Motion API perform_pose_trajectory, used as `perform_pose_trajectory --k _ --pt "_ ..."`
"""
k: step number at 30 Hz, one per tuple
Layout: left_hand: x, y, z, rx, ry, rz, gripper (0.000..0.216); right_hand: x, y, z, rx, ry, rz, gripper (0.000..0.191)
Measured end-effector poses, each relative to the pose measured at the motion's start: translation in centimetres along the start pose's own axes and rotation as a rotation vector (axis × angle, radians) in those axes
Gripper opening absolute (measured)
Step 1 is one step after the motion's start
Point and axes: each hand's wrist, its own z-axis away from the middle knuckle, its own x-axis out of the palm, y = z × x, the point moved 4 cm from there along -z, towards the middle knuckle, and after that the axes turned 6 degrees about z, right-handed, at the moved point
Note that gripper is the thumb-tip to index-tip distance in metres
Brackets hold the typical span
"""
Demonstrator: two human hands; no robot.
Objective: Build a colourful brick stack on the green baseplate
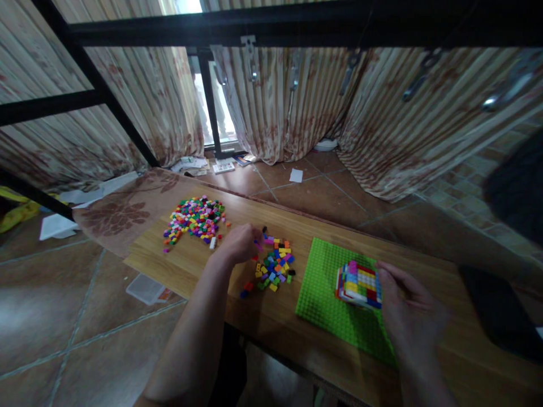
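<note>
My left hand [242,244] is over the left edge of a small pile of loose toy bricks [275,268]. Its fingers are curled together and pointed down, and whatever they may pinch is hidden. At the right, my right hand [409,308] grips the near right side of a multicoloured block built of toy bricks [360,284]. Rows of white, yellow, red and blue show on its top, with a pink brick standing up at the far left corner. Below it lies a green baseplate [318,288], shadowed beside the block; whether they touch I cannot tell.
A larger heap of mixed bricks [195,217] covers the left part of the wooden table [250,212]. A dark flat object [494,308] rests at the right end. On the tiled floor is a clear plastic container [148,288]. A black metal bar [297,28] crosses above.
</note>
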Motion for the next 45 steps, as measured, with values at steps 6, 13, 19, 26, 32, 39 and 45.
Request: perform_pose_trajectory --k 6,13,19,26,32,39,45 --pt "0.1 0.4 0.4 -0.047 -0.008 -0.091 0.018 0.1 -0.2 0.0 -0.022 -0.008 -0.007 0.028" --pt "0.4 0.3 0.0 0.003 0.009 -0.024 0.013 0.0 -0.1 0.1 -0.019 0.014 -0.027 0.028" --pt "0.0 1.3 -0.1 0.2 -0.004 0.415 0.013 0.0 -0.6 0.3 -0.049 0.02 -0.084 0.025" --pt "2.8 7.0 0.5 0.31 -0.144 1.15 0.02 -0.1 -2.5 1.0 -0.228 0.013 -0.141 0.018" --pt "7.3 11.7 1.6 0.197 -0.277 1.525 0.028 0.4 -5.0 1.8 -0.511 -0.197 -0.004 0.033" --pt "8.4 12.9 1.6 0.176 -0.327 1.544 0.031 0.7 -4.9 1.9 -0.567 -0.253 0.019 0.027" --pt "8.6 12.7 0.7 0.184 -0.203 1.476 0.022 0.0 -3.0 0.6 -0.376 -0.209 0.002 0.024"
